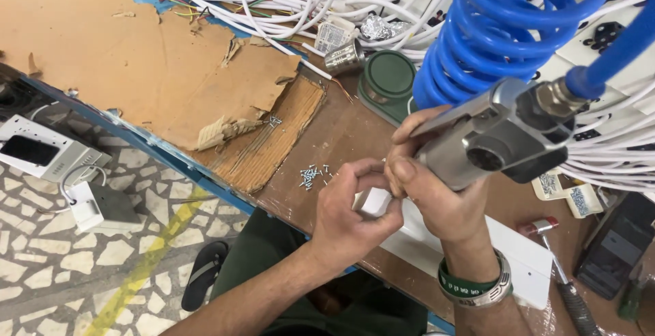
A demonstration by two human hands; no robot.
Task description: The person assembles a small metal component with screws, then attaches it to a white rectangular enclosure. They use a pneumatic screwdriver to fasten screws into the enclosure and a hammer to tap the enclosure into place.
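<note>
While I lean over the worn brown workbench (341,138), my right hand (437,193) is closed tight around a grey metal air screwdriver (488,141), fed from above by a coiled blue hose (491,29). It looks heavy and rigid, with smooth sides, so I judge a full grip round its body is safest, and the springy hose will likely tug upward. My left hand (351,216) is curled shut, pinching 1 corner of a small white plastic box (374,201) at the near edge of the bench, just under the tool's tip, which my fingers hide. That part seems light, stiff and a little slippery; holding it by its edges should steady it. Beside my left hand lies a scatter of tiny screws (311,174), easily lost. White cables (286,2) crowd the far side.
</note>
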